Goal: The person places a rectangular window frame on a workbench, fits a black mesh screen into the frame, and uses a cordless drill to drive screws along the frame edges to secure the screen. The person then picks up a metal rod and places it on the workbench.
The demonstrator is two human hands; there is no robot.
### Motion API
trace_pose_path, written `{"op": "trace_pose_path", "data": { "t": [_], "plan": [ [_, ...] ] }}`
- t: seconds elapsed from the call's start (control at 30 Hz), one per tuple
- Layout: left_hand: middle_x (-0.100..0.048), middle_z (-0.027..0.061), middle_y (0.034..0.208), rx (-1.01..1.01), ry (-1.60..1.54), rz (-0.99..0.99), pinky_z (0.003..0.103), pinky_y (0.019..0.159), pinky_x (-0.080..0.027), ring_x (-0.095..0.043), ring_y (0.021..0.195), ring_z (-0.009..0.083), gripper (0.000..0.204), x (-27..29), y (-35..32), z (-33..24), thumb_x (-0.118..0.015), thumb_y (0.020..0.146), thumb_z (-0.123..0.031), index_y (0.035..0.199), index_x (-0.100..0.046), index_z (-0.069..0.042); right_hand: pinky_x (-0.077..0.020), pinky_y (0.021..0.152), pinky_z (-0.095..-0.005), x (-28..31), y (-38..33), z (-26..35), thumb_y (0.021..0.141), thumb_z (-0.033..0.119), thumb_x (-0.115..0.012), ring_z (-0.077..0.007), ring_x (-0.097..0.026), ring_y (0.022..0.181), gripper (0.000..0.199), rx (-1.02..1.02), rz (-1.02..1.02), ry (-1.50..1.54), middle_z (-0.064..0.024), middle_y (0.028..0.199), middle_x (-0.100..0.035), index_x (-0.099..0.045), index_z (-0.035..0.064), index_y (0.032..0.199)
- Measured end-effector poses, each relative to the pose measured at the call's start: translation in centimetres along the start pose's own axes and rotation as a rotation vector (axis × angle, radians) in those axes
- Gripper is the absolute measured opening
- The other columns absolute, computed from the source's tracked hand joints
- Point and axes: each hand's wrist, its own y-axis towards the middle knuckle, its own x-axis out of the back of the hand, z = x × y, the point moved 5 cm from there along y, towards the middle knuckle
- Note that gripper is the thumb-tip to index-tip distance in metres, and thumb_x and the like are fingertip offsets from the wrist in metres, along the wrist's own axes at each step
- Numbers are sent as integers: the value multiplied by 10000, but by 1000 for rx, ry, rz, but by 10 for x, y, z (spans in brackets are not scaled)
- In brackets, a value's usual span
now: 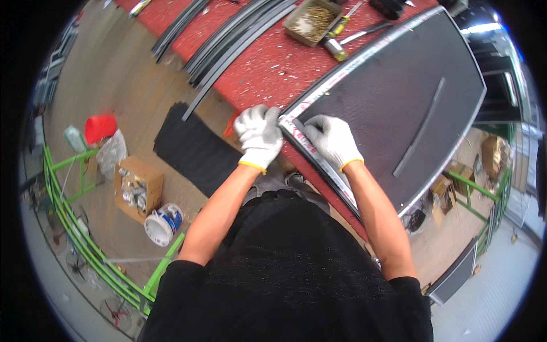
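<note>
A large framed panel [393,85] with a dark mesh-like face lies at an angle on the red worktable. Its pale frame edge [310,149] carries film with red and white print. At the panel's near left corner is my left hand [259,137], in a white knit glove, its fingers curled closed; whatever they grip is hidden. My right hand [332,139], gloved the same way, is closed in a pinch over the frame edge just right of that corner. Anything between its fingertips is too small to make out. A thin grey strip [421,128] rests loose on the panel face.
Bundles of long dark strips [239,40] lie across the red table [256,77], near a tray of screws [305,39] and a yellow-handled screwdriver [342,24]. On the floor are a black mat [191,148], a cardboard box [155,194], a white bucket [162,225] and green rails [85,245].
</note>
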Motion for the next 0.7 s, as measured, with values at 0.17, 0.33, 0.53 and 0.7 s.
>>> {"op": "trace_pose_path", "data": {
  "t": [0.17,0.33,0.53,0.7],
  "plan": [
    [-707,94,1210,-8,-22,55,579,1019,-471,-643,1183,372,377,11,12,5,-736,843,-126,1207,-762,-217,-600,986,-488,15,-74,-57,1002,279,-692,-443,-776,1086,287,-45,-170,9,-236,1092,-811,-837,61,1119],
    [-724,145,1304,-17,-186,92,554,1092,-487,-650,1249,403,360,14,58,4,-723,932,-148,1291,-745,-135,-627,914,-454,14,-158,-97,976,203,-750,-410,-806,1001,204,-265,-461,33,-216,1042,-825,-842,54,1081],
    [-759,167,1280,-503,-189,102,532,1024,-538,-699,1206,394,326,-29,186,-83,-698,975,-129,1300,-724,-124,-632,925,-460,-2,-190,-108,962,175,-768,-409,-809,996,196,-430,-725,52,-207,1038,-832,-846,43,1083],
    [-816,241,1112,-520,154,309,546,953,-622,-789,1087,429,247,-90,278,-148,-614,1021,-202,1176,-740,-58,-620,908,-488,1,-193,-111,968,193,-784,-410,-782,987,240,-498,-941,-26,-186,1046,-809,-811,50,1159]
  ]
}}
